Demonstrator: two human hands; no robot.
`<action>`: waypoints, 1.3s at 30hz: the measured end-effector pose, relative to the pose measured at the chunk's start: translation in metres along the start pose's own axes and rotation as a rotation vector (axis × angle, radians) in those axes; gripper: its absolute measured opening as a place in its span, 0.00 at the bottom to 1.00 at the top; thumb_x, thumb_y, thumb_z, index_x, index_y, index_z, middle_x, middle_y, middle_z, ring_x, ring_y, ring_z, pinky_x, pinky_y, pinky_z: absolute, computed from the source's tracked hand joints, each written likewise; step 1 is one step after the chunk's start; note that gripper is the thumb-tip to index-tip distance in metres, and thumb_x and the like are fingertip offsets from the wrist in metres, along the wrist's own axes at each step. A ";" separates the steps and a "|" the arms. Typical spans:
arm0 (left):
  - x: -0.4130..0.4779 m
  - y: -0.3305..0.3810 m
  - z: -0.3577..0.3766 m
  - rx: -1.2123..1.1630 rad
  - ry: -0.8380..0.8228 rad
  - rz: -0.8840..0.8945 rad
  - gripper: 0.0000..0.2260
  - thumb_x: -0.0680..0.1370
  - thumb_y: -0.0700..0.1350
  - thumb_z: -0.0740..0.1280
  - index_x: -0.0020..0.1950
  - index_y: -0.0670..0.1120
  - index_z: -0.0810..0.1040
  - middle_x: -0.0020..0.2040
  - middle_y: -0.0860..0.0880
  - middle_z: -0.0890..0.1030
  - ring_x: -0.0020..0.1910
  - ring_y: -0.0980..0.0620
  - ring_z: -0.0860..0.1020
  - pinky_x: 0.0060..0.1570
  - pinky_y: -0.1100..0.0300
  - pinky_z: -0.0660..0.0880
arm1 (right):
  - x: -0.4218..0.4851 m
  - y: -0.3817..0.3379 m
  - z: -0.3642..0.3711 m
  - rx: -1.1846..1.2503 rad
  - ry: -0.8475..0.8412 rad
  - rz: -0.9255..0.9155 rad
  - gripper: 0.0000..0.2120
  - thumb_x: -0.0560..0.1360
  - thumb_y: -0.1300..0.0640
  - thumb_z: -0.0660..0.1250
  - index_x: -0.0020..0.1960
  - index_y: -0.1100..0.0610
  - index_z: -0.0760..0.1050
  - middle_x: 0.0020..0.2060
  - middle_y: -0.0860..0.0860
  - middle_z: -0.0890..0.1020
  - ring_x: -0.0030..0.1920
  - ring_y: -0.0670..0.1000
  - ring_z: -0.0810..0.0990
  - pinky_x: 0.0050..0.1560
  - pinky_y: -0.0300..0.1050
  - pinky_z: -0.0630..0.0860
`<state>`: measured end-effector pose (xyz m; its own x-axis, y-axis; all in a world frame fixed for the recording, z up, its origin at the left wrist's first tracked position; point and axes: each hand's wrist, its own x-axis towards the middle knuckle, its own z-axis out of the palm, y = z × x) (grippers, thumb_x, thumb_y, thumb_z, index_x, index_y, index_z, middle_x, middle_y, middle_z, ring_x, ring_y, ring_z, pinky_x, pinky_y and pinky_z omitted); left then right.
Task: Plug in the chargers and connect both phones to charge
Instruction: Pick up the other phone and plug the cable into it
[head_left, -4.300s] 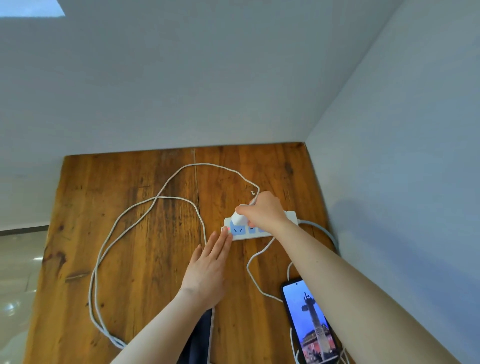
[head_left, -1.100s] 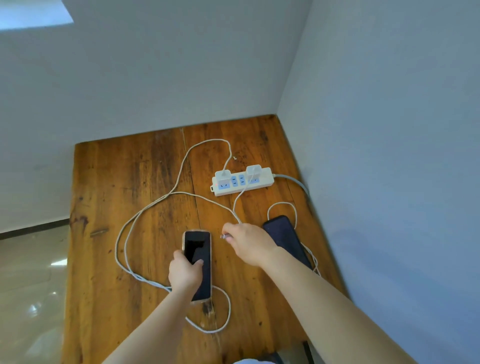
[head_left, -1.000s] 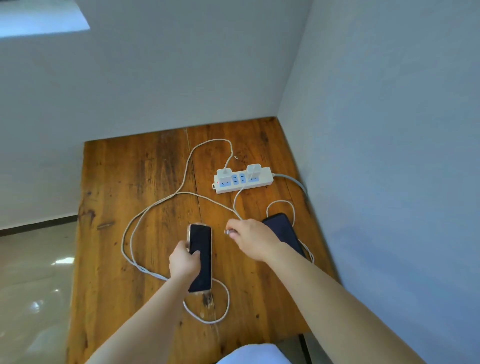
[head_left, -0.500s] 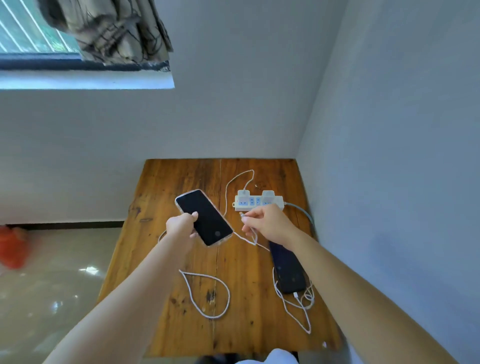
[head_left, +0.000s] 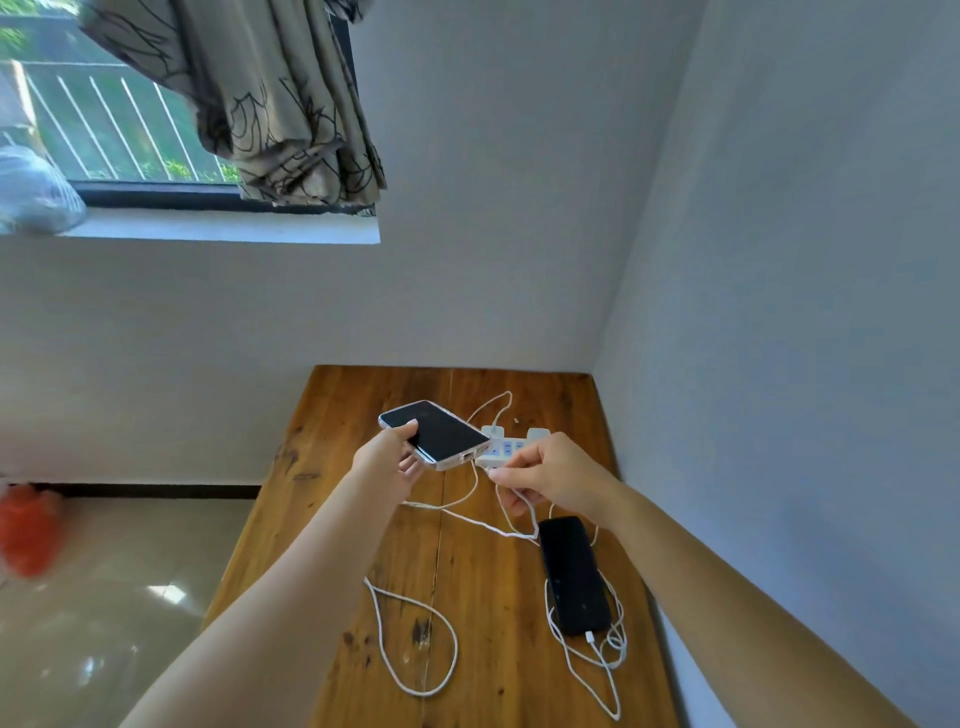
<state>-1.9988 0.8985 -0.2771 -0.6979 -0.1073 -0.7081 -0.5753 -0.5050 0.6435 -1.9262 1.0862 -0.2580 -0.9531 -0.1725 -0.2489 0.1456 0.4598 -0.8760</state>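
Note:
My left hand (head_left: 387, 467) holds a dark-screened phone in a clear case (head_left: 436, 434) raised above the wooden table (head_left: 332, 415), its port end turned toward my right hand. My right hand (head_left: 550, 475) pinches the plug end of a white charging cable (head_left: 467, 519), a short gap from that port. Behind both hands lies a white power strip (head_left: 506, 449) with two white chargers plugged in. A second, black phone (head_left: 574, 574) lies flat on the table's right side with a white cable (head_left: 589, 636) plugged into its near end.
The table stands in a corner between two white walls (head_left: 779, 312). A slack loop of white cable (head_left: 415, 644) lies on the near middle of the table. A window with a patterned curtain (head_left: 280, 98) is at upper left. Something orange (head_left: 23, 530) sits on the tiled floor.
My left hand picked the cased phone up off the table and tilted it. My right hand brought the cable plug up close to its port. The view rose toward the window.

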 end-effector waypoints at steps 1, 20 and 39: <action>0.000 0.002 0.000 -0.009 -0.008 0.003 0.21 0.74 0.35 0.69 0.65 0.42 0.69 0.60 0.39 0.77 0.55 0.40 0.80 0.45 0.54 0.79 | 0.001 -0.002 0.001 -0.002 -0.001 0.006 0.10 0.76 0.54 0.68 0.43 0.59 0.82 0.34 0.50 0.84 0.33 0.46 0.83 0.45 0.39 0.81; 0.024 0.024 0.008 -0.038 -0.062 0.005 0.17 0.74 0.35 0.69 0.61 0.44 0.70 0.57 0.39 0.78 0.48 0.42 0.80 0.40 0.55 0.79 | 0.038 -0.029 0.011 -0.070 0.176 -0.012 0.10 0.75 0.55 0.69 0.43 0.63 0.83 0.37 0.56 0.85 0.36 0.51 0.84 0.44 0.43 0.82; 0.037 0.028 0.010 -0.019 -0.016 -0.008 0.18 0.72 0.35 0.71 0.58 0.45 0.69 0.60 0.40 0.78 0.55 0.40 0.80 0.37 0.56 0.78 | 0.054 -0.030 0.026 -0.233 0.292 0.064 0.10 0.75 0.54 0.69 0.35 0.54 0.78 0.32 0.49 0.82 0.30 0.46 0.81 0.36 0.38 0.78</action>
<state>-2.0450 0.8887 -0.2819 -0.6996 -0.0897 -0.7089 -0.5731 -0.5221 0.6317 -1.9755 1.0404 -0.2558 -0.9845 0.1027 -0.1424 0.1747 0.6532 -0.7368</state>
